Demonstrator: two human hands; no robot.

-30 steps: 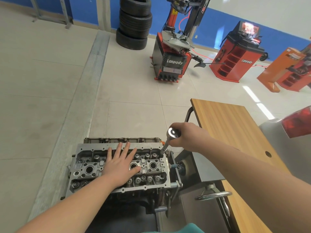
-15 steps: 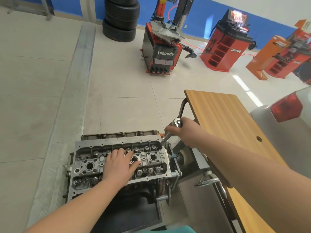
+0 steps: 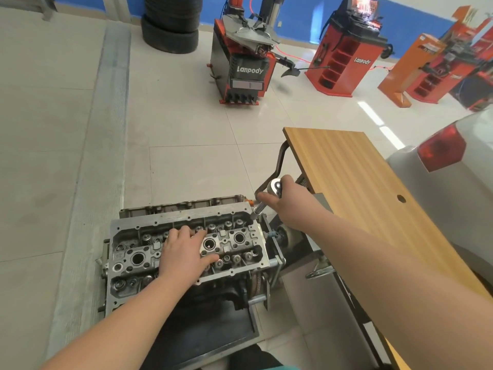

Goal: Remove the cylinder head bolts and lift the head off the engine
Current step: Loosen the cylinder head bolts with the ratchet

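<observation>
— While the left hand (image 3: 184,253) lies spread on the grey aluminium cylinder head (image 3: 186,247), fingers nearly straight and pressing on the valve gear near the middle, what is the right hand (image 3: 289,202) doing?

— It is wrapped round the chrome ratchet wrench (image 3: 274,188), with the round ratchet head showing above the knuckles. A thin extension bar (image 3: 258,208) slants down from it to the far right corner of the cylinder head, probably onto a bolt, though the socket end is too small to make out.

— And the cylinder head itself?

— It sits on the engine block (image 3: 240,287), which is carried on a grey steel stand (image 3: 298,265) just beside a wooden-topped table (image 3: 360,188). Behind, on the tiled floor, stand a red-and-black tyre changer (image 3: 244,62), stacked black tyres (image 3: 170,22) and a red wheel balancer (image 3: 344,62).
</observation>
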